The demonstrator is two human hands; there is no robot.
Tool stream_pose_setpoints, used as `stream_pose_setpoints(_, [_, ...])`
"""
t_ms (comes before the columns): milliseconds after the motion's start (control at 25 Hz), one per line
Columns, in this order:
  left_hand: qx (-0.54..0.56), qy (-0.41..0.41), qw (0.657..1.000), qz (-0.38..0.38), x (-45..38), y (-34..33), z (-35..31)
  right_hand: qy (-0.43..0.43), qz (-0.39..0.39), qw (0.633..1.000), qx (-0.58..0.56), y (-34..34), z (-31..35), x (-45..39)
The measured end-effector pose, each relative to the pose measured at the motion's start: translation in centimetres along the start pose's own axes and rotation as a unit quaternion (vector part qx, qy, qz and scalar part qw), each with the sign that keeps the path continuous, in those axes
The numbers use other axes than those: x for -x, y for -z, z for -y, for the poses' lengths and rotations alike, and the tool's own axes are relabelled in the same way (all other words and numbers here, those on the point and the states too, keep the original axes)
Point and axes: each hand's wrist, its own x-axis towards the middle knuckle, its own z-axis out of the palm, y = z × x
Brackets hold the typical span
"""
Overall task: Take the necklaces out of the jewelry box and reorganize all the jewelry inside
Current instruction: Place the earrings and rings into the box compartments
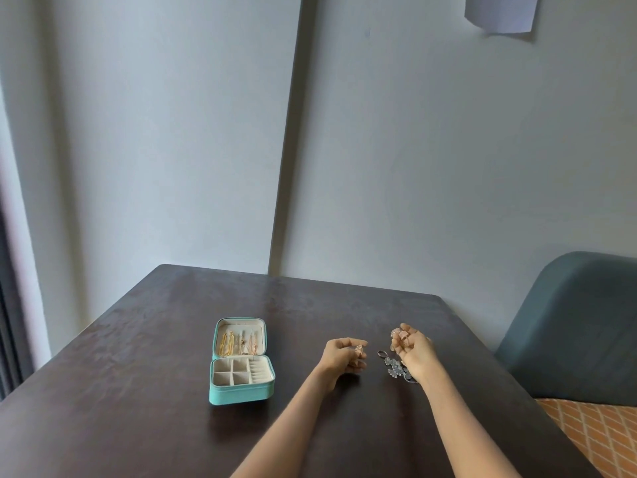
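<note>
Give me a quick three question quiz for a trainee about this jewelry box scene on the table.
1. True or false: the jewelry box lies open on the table.
2. Which holds jewelry? A) lid B) bottom compartments C) neither
3. What lies on the table by the right hand?

Key:
1. True.
2. A: gold chains hang in the lid; the compartments look empty.
3. A silver flower-shaped necklace. Both that hand and the left hand hold small rose-gold pieces.
</note>
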Motion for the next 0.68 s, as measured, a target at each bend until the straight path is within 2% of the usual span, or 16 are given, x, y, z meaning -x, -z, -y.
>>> stream_pose_setpoints(80, [0.008,0.002,1.0,0.003,-0.2,-0.3,0.0,-0.017,0.015,1.0,-0.015,0.2,0.0,-0.2])
stream_pose_setpoints(160, [0.011,0.002,1.0,0.007,-0.3,-0.6,0.0,0.008,0.031,0.992,0.119,0.5,-0.5,-0.4])
stream_pose_setpoints(280, [0.011,-0.003,1.0,0.005,-0.4,-1.2,-0.1,0.07,0.045,0.912,0.402,1.0,-2.3,-1.9])
stream_pose_setpoints(440, [0.017,-0.005,1.0,0.0,-0.6,-1.6,-0.2,0.165,0.012,0.825,0.54,0.2,-2.1,-1.8])
stream_pose_setpoints(480, [0.018,-0.005,1.0,-0.004,-0.5,-1.5,-0.2,0.174,0.02,0.818,0.547,0.1,-2.0,-1.6])
stream_pose_setpoints(560, [0.024,-0.005,1.0,-0.012,-0.4,-1.3,-0.3,0.191,0.031,0.835,0.516,-0.1,-1.9,-0.8])
stream_pose_setpoints(680, [0.035,-0.014,0.999,-0.019,0.1,-0.7,-1.0,0.176,0.064,0.909,0.373,-0.9,-2.0,0.7])
